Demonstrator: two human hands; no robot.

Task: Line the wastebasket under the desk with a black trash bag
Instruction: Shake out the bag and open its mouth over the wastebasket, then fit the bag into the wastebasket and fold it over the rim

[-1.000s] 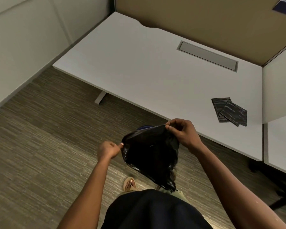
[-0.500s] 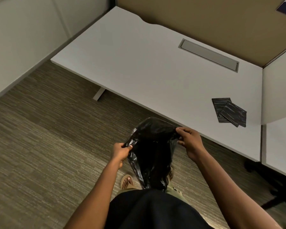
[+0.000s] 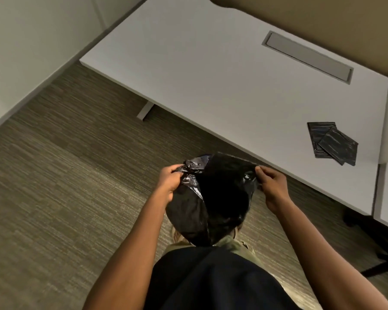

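Note:
A black trash bag (image 3: 220,198) hangs in front of me above the carpet, its mouth pulled apart and billowed. My left hand (image 3: 169,181) pinches the crumpled left rim. On the other side, my right hand (image 3: 271,184) pinches the right rim. A dark blue edge (image 3: 203,158) peeks out behind the top of the bag; the wastebasket itself is hidden from view. The white desk (image 3: 211,70) stands just beyond the bag.
Two folded black bags (image 3: 332,143) lie on the desk at the right. A grey cable tray lid (image 3: 307,57) is set into the desk's back. A desk foot (image 3: 145,110) rests on the carpet. Black chair legs (image 3: 376,240) show at the right.
The bag's mouth has been spread wider and the bag has puffed out. My left hand has bunched more of the rim. The view has moved closer to the desk.

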